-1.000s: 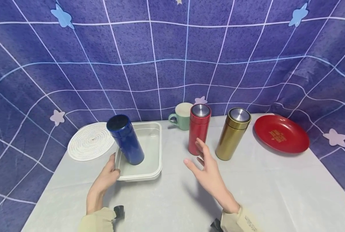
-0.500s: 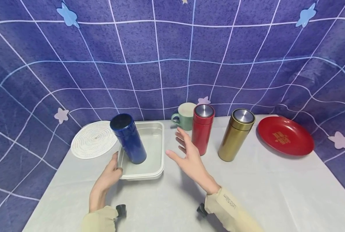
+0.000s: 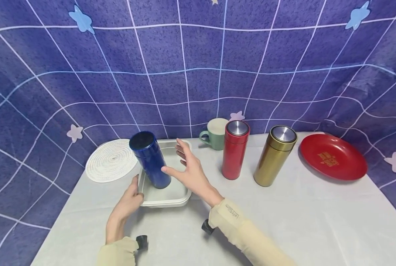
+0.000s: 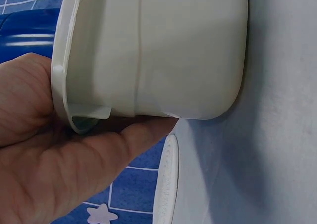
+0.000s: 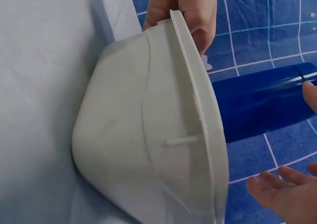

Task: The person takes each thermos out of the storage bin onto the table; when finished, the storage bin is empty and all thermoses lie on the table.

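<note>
A blue thermos [image 3: 151, 160] stands, tilted in the head view, inside a white plastic basin [image 3: 166, 203]. My left hand [image 3: 126, 203] pinches the basin's rim at its near left corner, the thumb over the edge and the fingers along the outer wall, as the left wrist view shows. Over the basin's right side reaches my right hand [image 3: 193, 175], its fingers extended and the thumb apart. Its thumb tip overlaps the thermos in the head view; whether it touches I cannot tell. The right wrist view also has the blue thermos [image 5: 262, 102] beyond the basin wall.
A white woven mat [image 3: 106, 162] lies left of the basin. A green mug [image 3: 216, 136] stands behind a red thermos [image 3: 235, 155], with a gold thermos [image 3: 272, 160] to its right. A red plate [image 3: 347, 159] is at the far right. A blue cloth with white lines hangs behind the table.
My right hand has moved left, from in front of the red thermos to over the basin beside the blue thermos. The left hand keeps its hold on the basin rim.
</note>
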Action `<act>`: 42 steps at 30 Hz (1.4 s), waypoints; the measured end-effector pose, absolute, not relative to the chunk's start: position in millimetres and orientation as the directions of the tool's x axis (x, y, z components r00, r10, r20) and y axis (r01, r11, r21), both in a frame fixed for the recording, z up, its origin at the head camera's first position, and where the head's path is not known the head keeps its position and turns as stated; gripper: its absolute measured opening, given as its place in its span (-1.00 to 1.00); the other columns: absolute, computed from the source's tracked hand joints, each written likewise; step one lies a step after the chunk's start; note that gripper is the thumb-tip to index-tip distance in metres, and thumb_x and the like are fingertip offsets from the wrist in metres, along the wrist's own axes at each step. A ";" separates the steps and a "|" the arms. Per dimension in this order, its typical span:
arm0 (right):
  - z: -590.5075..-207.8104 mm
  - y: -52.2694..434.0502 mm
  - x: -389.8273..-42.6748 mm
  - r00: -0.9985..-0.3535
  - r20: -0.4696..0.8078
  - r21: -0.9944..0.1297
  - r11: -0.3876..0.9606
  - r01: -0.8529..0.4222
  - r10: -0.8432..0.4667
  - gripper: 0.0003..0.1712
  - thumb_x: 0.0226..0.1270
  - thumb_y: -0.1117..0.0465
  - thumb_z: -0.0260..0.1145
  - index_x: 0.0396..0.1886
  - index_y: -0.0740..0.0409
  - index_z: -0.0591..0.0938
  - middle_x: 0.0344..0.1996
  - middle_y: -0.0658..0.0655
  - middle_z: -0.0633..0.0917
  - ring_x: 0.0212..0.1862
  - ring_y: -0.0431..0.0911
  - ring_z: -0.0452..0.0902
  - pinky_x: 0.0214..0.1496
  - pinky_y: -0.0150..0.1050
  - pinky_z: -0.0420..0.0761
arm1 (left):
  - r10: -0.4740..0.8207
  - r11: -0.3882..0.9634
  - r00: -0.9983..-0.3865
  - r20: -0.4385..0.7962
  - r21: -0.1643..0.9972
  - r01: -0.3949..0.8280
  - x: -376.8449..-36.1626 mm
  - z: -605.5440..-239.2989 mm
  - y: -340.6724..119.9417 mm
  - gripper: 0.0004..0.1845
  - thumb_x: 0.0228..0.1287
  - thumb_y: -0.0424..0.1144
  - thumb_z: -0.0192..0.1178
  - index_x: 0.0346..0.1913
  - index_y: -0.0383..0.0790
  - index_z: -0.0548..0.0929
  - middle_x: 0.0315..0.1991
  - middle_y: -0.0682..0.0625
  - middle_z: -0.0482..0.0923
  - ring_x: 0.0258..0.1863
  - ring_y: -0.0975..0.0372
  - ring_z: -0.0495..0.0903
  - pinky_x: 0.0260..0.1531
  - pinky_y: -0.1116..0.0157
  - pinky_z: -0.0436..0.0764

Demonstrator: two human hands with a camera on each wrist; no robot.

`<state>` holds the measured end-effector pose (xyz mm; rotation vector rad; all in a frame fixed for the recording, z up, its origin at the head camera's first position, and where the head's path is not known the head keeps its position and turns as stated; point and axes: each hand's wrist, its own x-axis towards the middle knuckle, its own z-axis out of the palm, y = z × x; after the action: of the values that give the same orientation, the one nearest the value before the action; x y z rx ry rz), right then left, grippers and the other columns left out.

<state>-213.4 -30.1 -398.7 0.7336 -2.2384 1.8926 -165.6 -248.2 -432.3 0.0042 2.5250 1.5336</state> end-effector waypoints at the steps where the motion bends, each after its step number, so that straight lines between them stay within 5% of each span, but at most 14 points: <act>1: -398.9 -33.1 -215.1 -0.874 0.389 -0.895 0.106 -0.434 -0.291 0.01 0.09 0.10 0.44 0.47 -0.06 0.09 0.35 0.05 0.33 0.33 -0.09 0.26 0.26 -0.08 0.39 | 0.099 0.466 -0.983 -0.158 0.880 -0.094 -165.4 -432.0 -248.0 -0.15 0.04 -0.60 -0.25 0.41 -0.51 -0.39 0.44 -0.39 -0.46 0.42 -0.11 -0.44 0.34 -0.11 -0.31; 13: -388.6 -70.6 -233.1 -0.859 0.334 -0.863 0.241 -0.444 -0.387 0.18 -0.04 -0.03 0.51 0.50 -0.08 0.01 0.33 0.11 0.35 0.28 -0.03 0.33 0.26 -0.21 0.37 | 0.115 0.467 -0.986 -0.122 0.883 -0.055 -166.5 -432.7 -247.2 -0.19 0.07 -0.62 -0.26 0.40 -0.54 -0.35 0.43 -0.44 -0.36 0.42 -0.14 -0.37 0.33 -0.15 -0.26; 18: -392.3 -78.0 -234.4 -0.836 0.373 -0.852 0.210 -0.480 -0.402 0.07 -0.01 0.06 0.51 0.46 -0.05 0.11 0.22 0.03 0.47 0.16 -0.17 0.43 0.18 -0.27 0.43 | 0.106 0.484 -0.985 -0.136 0.872 -0.069 -166.5 -431.0 -245.9 -0.19 0.09 -0.60 -0.25 0.42 -0.51 -0.33 0.44 -0.41 -0.34 0.42 -0.13 -0.35 0.33 -0.14 -0.24; 28: -395.3 -76.4 -228.8 -0.857 0.390 -0.847 0.234 -0.477 -0.337 -0.10 -0.04 0.04 0.52 0.32 0.01 0.31 0.08 0.03 0.57 0.02 -0.13 0.54 0.04 -0.28 0.53 | 0.086 0.486 -0.983 -0.163 0.868 -0.102 -164.6 -430.5 -245.2 -0.19 0.10 -0.60 -0.27 0.42 -0.49 -0.34 0.44 -0.41 -0.34 0.42 -0.15 -0.36 0.32 -0.15 -0.25; 42: -372.0 -42.6 -209.9 -0.904 0.369 -0.922 0.036 -0.385 -0.216 -0.21 -0.05 0.14 0.54 0.21 -0.02 0.38 0.03 0.06 0.59 0.04 -0.08 0.57 0.07 -0.23 0.55 | 0.060 0.482 -0.987 -0.149 0.870 -0.102 -163.7 -430.8 -241.6 -0.17 0.06 -0.62 -0.25 0.44 -0.44 -0.26 0.44 -0.40 -0.24 0.42 -0.16 -0.31 0.32 -0.17 -0.23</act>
<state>-209.9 -42.6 -372.0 0.6331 -2.1644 1.9987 -163.7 -241.6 -430.8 -0.0372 2.5646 1.5217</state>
